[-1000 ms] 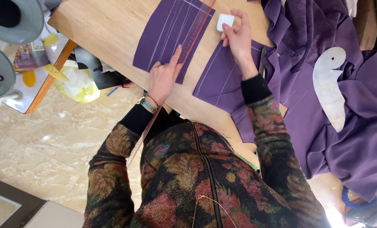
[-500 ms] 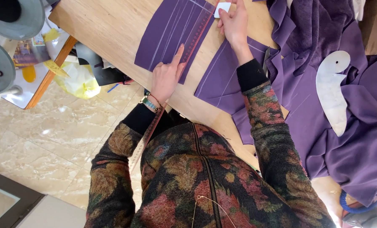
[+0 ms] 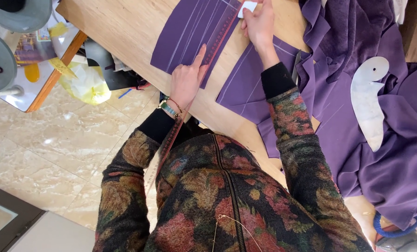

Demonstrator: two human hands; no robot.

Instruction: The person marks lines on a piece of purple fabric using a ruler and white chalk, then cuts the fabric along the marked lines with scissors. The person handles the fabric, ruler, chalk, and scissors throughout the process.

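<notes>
Because the left hand [image 3: 186,80] pins the ruler [image 3: 216,41] with only spread fingertips at 6 o'clock, the right hand [image 3: 259,22], pinching chalk [image 3: 246,8] at 12, may skew it on the cloth [image 3: 185,35].

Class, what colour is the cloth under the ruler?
Purple cloth, marked with pale lines, under the ruler; head view.

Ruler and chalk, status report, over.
Left hand flat on ruler, pinning it to purple fabric piece. Right hand pinches white chalk beside ruler. Nothing blocking.
</notes>
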